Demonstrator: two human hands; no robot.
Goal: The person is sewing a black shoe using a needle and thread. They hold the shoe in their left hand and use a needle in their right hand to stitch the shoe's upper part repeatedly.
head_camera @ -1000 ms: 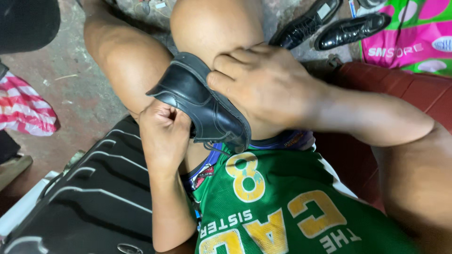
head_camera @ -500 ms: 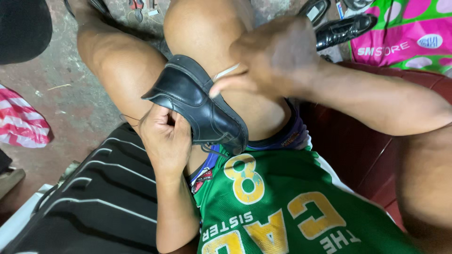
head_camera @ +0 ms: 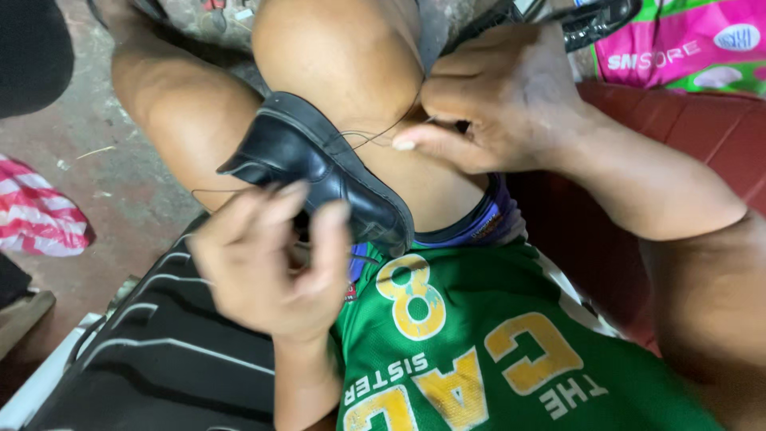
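We find a black leather shoe [head_camera: 319,172] lying sole-up across the seated person's bare thighs, its toe end toward the green jersey [head_camera: 479,351]. The right hand [head_camera: 499,100] is raised beside the knee with thumb and fingers pinched together on a thin dark thread [head_camera: 375,136], which runs taut down to the shoe's edge. The left hand [head_camera: 271,263] sits just in front of the shoe's near end, blurred, fingers curled; we cannot tell whether it grips the shoe, a second strand or a tool. A striped red-and-white cloth [head_camera: 40,219] lies on the floor [head_camera: 128,175] to the left.

Risks noted: the shoe rests on the legs unclamped, so a hard pull could tip it off. The thread is fine and tensioned; overpulling may snap it or tear the stitch hole. Any needle near bare skin could prick the thigh.
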